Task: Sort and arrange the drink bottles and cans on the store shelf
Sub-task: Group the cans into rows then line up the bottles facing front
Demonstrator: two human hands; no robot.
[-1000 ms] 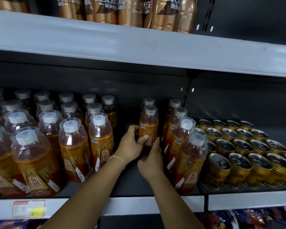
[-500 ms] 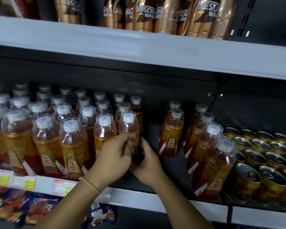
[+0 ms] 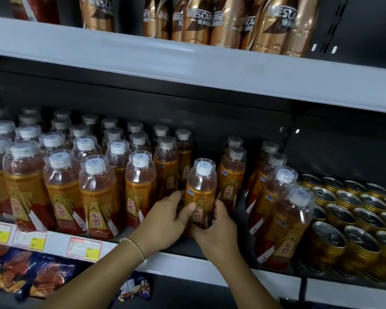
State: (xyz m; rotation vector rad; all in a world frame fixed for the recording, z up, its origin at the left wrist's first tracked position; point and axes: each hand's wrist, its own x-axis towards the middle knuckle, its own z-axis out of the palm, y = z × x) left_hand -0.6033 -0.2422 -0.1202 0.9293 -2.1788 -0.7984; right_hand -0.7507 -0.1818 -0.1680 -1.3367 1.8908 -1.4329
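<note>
both hands hold one upright orange bottle [image 3: 201, 192] near the front of the middle shelf [image 3: 187, 267]: left hand [image 3: 168, 219] and right hand [image 3: 218, 228] curl round its lower half, in the gap between bottle rows [image 3: 80, 181] and gold cans [image 3: 352, 219].

Glossy plastic, shiny metal, matt shelf.
The bottle [image 3: 201, 192] between left grip [image 3: 166, 221] and right grip [image 3: 218, 233] is clear, smooth plastic under glossy film; right of the grips, cans [image 3: 352, 219] show ribbed gold metal; above, the shelf edge [image 3: 187, 61] looks matt grey.

Left hand [image 3: 165, 219], right hand [image 3: 220, 233] around upright amber bottle [image 3: 202, 186]
</note>
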